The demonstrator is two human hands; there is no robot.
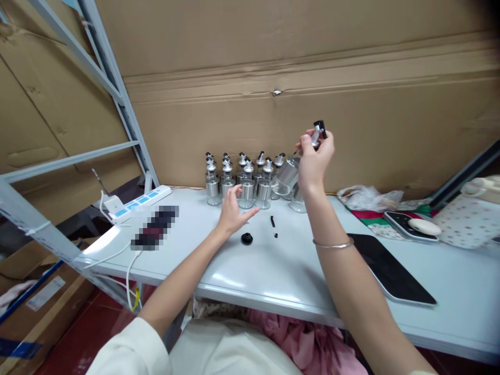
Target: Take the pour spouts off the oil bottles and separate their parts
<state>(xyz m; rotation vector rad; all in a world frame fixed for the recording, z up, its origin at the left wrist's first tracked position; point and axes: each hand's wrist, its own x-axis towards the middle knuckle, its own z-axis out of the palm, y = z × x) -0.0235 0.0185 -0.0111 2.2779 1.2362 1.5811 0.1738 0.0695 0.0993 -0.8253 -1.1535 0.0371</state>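
My right hand (314, 159) is raised above the table, its fingers wrapped around the neck of a glass dispenser bottle (286, 174) with a metal sleeve. The bottle tilts, its base down to the left, and its black and silver spout shows above my fingers. My left hand (233, 211) hovers with fingers spread in front of several similar bottles (246, 191) standing in rows at the back. Below it on the table lie a round black cap (246, 238), a small black stick-like part (272, 221) and a tiny black piece (276, 235).
A white power strip (142, 202) and cables lie at the left beside a pixelated patch. On the right are a dark tablet-like slab (390, 268), a phone (406, 225) under a pale oval object, and a clear plastic bag (369, 198). Cardboard (234, 120) backs the table.
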